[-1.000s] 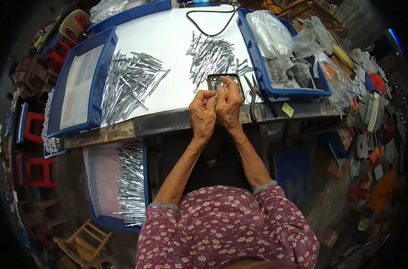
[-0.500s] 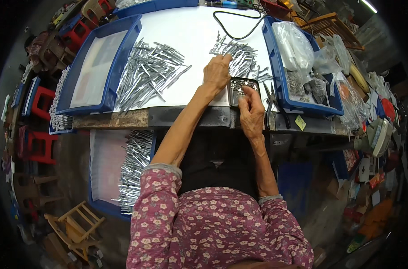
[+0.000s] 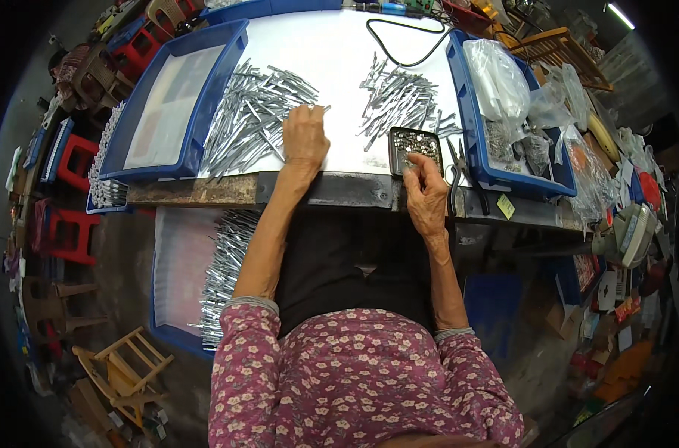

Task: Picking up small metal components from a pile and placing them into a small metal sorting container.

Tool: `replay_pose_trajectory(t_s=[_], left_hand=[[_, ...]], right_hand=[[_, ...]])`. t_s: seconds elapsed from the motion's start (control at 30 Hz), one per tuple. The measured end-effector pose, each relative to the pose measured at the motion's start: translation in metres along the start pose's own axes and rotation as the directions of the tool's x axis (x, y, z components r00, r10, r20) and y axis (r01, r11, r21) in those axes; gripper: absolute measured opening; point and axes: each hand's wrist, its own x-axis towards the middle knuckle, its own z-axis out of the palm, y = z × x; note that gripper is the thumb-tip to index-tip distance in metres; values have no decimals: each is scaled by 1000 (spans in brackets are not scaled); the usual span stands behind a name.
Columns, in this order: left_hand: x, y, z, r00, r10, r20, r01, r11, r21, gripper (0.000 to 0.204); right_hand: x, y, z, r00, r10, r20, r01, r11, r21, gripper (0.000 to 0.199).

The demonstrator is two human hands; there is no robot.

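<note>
left hand (image 3: 304, 137) fingers curled on grey metal rods (image 3: 253, 123), upper-centre, rods' long axis diagonal | right hand (image 3: 425, 190) pinched at small parts tin (image 3: 414, 145), just above; contents probably screws | grip unclear

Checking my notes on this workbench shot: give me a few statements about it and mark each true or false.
1. The left hand rests on the pile of grey metal pieces. True.
2. The right hand is inside the blue bin of plastic bags. False: it is at the small dark tray of tiny parts.
3. Both hands are pressed together. False: they are apart.
4. A black cable lies on the white tabletop. True.
</note>
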Motion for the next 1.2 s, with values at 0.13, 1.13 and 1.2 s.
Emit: replay_pose_trajectory(t_s=[0.13,1.13,1.2], left_hand=[[-12,-11,-4,1000,-25,7,25,998,54,19],[-25,1,-22,981,31,191,-69,978,197,19],[-22,5,-26,968,3,251,-55,978,201,23]], right_hand=[[0,-1,0,1000,-20,-14,20,1000,11,19],[29,29,-21,969,-176,171,238,852,-467,6],[33,31,-20,963,-207,175,268,825,-497,6]])
